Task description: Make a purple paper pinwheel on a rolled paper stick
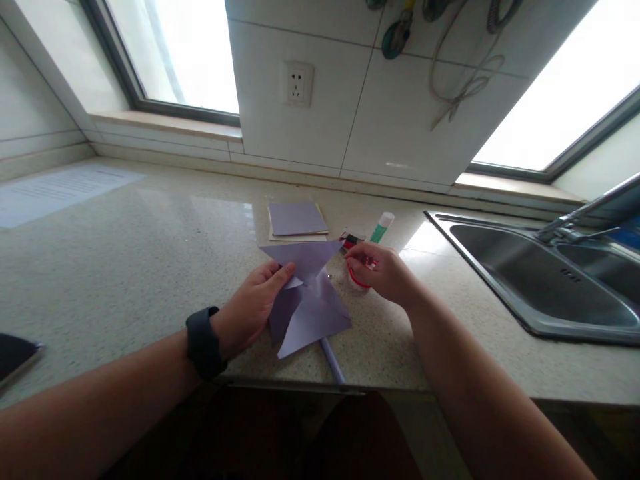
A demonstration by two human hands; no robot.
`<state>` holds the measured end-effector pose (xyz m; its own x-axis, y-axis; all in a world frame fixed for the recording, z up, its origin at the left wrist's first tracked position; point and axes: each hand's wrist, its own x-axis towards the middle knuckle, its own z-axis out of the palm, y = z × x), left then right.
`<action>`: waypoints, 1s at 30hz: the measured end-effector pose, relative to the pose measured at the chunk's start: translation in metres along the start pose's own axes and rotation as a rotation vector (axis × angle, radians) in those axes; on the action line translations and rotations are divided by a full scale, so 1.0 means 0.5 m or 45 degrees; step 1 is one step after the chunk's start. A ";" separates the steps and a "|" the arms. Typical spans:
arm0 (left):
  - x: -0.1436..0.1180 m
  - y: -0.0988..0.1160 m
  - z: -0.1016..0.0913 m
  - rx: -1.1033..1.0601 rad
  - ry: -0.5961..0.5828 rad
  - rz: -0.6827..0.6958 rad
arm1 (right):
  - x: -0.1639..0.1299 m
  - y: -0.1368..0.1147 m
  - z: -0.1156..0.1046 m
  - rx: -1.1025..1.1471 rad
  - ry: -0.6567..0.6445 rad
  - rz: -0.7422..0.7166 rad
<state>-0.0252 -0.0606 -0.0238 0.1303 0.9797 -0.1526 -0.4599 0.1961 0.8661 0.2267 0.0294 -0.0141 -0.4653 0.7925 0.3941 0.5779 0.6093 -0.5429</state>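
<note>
Nearest: dark flat object at the tabletop's left front edge, partly out of view; kind not legible.

Left hand, black wrist band: fingers closed in a pinch on the left edge of the purple pinwheel, thumb on top, apparently to keep the folded blades from springing open. The pinwheel lies flat near the front edge, between the two hands.

Purple stick: rolled paper, emerging from under the pinwheel; long axis runs from the pinwheel's centre toward the front edge, slightly rightward, the free end nearest the person.

Right hand: fingers curled over a small red-rimmed container just right of the pinwheel; whether they grip anything inside cannot be told.

Behind: small red and black item, glue stick lying tilted with its white cap away, stack of paper squares, purple sheet uppermost.

Far right: steel sink with tap. Far left: printed sheet. Wall: socket, two windows.
</note>
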 end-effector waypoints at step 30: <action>-0.011 0.016 0.011 0.000 0.027 0.009 | -0.001 -0.008 -0.006 0.027 0.017 -0.020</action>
<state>-0.0248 -0.0646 -0.0136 0.1086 0.9817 -0.1562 -0.4609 0.1889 0.8671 0.2268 0.0265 -0.0098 -0.4653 0.7831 0.4127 0.5561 0.6213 -0.5520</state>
